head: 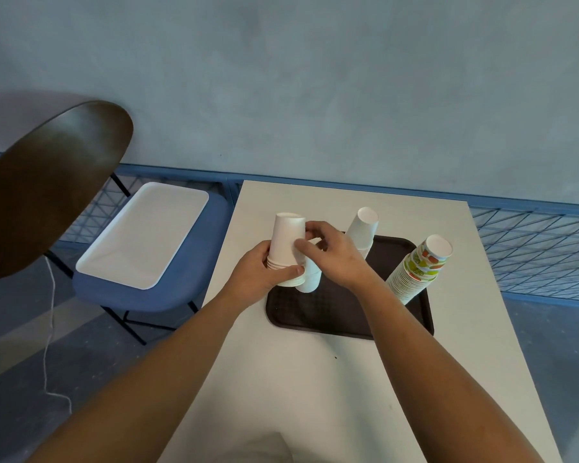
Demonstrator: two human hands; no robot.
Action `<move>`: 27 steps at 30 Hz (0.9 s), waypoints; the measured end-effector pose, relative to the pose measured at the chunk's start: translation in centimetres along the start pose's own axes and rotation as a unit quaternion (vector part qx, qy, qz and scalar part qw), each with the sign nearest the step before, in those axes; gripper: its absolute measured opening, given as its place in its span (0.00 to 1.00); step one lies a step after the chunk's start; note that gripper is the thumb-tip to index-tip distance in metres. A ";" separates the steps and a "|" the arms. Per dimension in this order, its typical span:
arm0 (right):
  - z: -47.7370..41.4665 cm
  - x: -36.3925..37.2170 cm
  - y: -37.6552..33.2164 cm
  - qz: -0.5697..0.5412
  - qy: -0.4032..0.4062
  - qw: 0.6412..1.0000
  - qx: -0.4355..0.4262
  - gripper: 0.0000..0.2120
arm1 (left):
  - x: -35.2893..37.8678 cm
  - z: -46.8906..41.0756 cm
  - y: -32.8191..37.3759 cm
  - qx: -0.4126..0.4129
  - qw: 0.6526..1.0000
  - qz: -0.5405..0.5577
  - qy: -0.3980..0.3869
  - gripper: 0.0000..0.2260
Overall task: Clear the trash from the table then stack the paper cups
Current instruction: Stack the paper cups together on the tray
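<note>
On the pale table (281, 379), the left hand (258, 272) grips a short stack of upturned white cups (286, 242) at its rims, above the near left corner of the dark tray (331, 315). The right hand (335, 259) curls round a single white cup (310, 279) touching that stack. Farther back on the tray stand a plain white stack (363, 228) and a printed stack (418, 269), its orange and green print too small to read.

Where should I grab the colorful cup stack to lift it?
Wrap your grip around the colorful stack low down, at the bunched rims, coming from its open right side. It is tall with the bases up, so pulling the top cup would probably slide only that cup off.
</note>
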State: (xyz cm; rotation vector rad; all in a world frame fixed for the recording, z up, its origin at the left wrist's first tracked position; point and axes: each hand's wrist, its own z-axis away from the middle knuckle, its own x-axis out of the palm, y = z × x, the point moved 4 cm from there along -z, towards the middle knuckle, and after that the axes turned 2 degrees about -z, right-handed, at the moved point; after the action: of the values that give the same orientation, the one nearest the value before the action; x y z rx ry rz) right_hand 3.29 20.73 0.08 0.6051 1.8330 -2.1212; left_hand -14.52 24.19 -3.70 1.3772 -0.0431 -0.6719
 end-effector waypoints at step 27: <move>-2.3 -4.3 -3.7 -0.121 0.191 0.974 -0.004 0.22 | -2.3 0.0 1.9 0.010 0.998 -0.034 0.054 0.32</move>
State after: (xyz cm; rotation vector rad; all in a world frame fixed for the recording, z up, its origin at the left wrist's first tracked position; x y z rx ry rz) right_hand 5.70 23.27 5.09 0.8804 2.2165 -2.2703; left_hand -15.63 25.33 -1.16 1.4368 0.0833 -0.6532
